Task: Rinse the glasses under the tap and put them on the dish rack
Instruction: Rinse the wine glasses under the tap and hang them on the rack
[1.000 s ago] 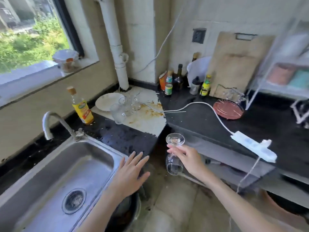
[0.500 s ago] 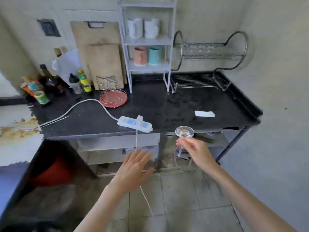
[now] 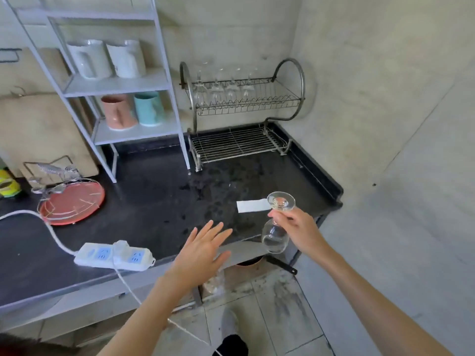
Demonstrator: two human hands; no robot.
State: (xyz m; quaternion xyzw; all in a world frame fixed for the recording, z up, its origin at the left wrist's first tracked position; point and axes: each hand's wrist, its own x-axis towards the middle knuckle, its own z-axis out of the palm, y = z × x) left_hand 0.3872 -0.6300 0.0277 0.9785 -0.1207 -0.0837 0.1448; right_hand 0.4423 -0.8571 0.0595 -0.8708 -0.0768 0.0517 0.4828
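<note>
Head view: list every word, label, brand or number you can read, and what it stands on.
No text is readable.
White slip of paper on the black counter: looks blank.
Power strip: blue socket faces only, no lettering shows.
Yellow-green package at the left edge: print too blurred.
Mugs on the white shelf: no print visible.

A: Glasses? 
B: Five — one held upside down (image 3: 277, 227), four inverted on the rack's (image 3: 246, 109) upper tier (image 3: 222, 89).
A: Mugs? 
B: Four — two white (image 3: 108, 59), one pink (image 3: 118, 111), one teal (image 3: 149, 108).
A: Hands? 
B: Two: left (image 3: 201, 253), right (image 3: 298, 231).
A: Others? 
B: One power strip (image 3: 114, 256), one red tray (image 3: 74, 202).
</note>
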